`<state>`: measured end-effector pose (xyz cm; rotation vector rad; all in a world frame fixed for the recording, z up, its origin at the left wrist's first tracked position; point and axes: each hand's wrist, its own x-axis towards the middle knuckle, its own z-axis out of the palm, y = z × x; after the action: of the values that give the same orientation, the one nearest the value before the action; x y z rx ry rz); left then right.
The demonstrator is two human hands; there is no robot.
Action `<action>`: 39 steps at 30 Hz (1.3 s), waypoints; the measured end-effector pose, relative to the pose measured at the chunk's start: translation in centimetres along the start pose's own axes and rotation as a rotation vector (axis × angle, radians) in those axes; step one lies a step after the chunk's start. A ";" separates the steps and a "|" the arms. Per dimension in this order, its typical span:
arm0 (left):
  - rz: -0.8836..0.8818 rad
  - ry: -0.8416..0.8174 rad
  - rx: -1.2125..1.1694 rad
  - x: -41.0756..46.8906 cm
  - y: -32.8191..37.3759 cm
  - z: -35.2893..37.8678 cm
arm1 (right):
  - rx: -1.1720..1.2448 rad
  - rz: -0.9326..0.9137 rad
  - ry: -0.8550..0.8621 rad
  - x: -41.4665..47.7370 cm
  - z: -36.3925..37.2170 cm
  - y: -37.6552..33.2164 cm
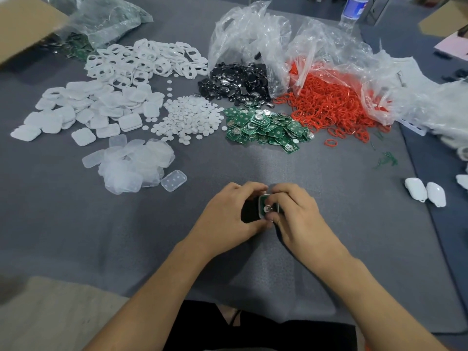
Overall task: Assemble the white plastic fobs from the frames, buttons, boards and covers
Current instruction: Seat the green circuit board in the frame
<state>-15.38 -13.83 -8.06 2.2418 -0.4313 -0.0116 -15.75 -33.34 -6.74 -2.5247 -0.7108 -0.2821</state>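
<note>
Both hands meet at the near centre of the grey mat (316, 262). The left hand (228, 216) has its fingers curled, with the thumb and fingertips pinching the left edge of a half-built fob (266, 201). The right hand (298, 214) also has its fingers curled and clamps the fob's right side from above, thumb low at the near edge. The fob is held between the two hands just above the mat, and a green board with a silver metal part shows inside its white frame. There is a dark patch under the left palm; cannot tell whether it is a part or shadow.

Part piles lie across the far half of the mat:
- white frames (141, 62) far left
- white covers (83, 107) in front of the frames
- clear covers (134, 165) nearest on the left
- white round buttons (190, 117) in the middle
- green boards (266, 125) just right of the buttons
- black pieces (238, 82) spilling from a clear bag (248, 34)
- red rings (329, 102) spilling from another bag further right

Two closed white fobs (425, 195) lie side by side near the right edge, well apart from the hands. A cardboard box (22, 29) sits far left and a water bottle (354, 6) stands at the far edge.
</note>
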 end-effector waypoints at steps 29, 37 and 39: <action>0.027 0.011 0.029 0.0 0.0 0.1 | 0.107 0.179 -0.052 1.3 -1.3 -1.1; 0.048 0.030 0.044 0.1 0.0 0.2 | 0.137 0.197 0.032 0.2 -0.9 -0.8; 0.055 0.036 0.043 0.1 0.1 0.2 | 0.142 0.203 0.058 -0.2 -0.7 -0.8</action>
<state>-15.37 -14.03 -8.13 2.2682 -0.4777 0.0674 -16.35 -33.21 -5.86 -2.4190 -0.4314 -0.2242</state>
